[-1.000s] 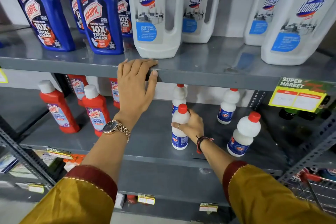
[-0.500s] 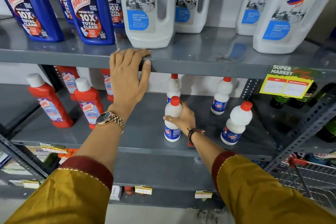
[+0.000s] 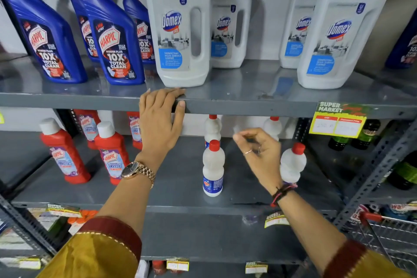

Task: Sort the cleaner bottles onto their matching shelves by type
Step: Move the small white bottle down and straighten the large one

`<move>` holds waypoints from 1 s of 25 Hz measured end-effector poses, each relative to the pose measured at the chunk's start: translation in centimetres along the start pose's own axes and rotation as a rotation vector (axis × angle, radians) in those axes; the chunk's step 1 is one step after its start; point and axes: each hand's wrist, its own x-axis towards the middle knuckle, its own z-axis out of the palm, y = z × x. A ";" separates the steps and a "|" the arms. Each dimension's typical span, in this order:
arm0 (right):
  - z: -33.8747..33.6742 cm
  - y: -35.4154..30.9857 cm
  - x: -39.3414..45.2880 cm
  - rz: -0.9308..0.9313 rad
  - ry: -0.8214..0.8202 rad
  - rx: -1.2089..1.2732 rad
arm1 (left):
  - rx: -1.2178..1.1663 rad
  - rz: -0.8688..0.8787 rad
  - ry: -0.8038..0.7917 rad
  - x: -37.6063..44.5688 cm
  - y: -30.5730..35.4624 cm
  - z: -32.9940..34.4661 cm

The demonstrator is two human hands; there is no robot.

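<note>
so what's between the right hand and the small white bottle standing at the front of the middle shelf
Nothing: in the head view only bare grey shelf separates the open right hand from the small white bottle.

Blue bottles [image 3: 112, 36] upper left, white jugs [image 3: 180, 29] upper right; red bottles [image 3: 65, 153] lower left, small white bottles [image 3: 213, 167] centre, all upright.
</note>
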 end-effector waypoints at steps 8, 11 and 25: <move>1.3 -8.8 10.0 -0.222 -0.005 0.053 | -0.069 -0.035 0.007 0.1 0.7 -0.3; 4.7 -7.9 13.7 -0.069 -0.089 -0.041 | -0.207 -0.147 0.068 0.7 1.1 -0.9; 6.8 -6.4 16.8 0.086 -0.275 -0.084 | -0.373 -0.481 -0.328 8.0 1.3 -1.9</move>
